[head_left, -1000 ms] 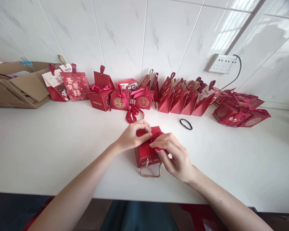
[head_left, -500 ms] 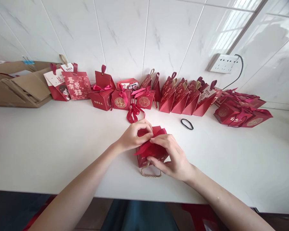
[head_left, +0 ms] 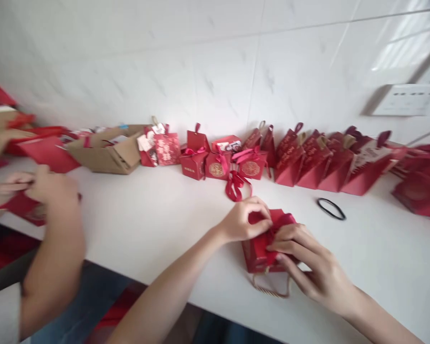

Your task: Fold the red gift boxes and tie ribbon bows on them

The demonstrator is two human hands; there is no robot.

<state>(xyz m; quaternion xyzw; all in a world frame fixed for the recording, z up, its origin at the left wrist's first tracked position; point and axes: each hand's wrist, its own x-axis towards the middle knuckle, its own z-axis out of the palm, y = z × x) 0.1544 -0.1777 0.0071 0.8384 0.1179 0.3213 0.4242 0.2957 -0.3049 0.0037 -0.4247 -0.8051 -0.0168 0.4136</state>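
A small red gift box with a beige rope handle stands on the white table in front of me. My left hand pinches the red ribbon at the box's top from the left. My right hand presses on the ribbon and the box's top from the right, fingers bent around it. The view is blurred by motion.
A row of red gift boxes and bags lines the tiled wall, with a loose red ribbon and a black hair tie nearby. A brown cardboard box sits at the left. Another person's hands hold a red box at the far left.
The view has swung left, bringing another person's hands and arm into sight. My hands stay on the red box, still working the ribbon on top.
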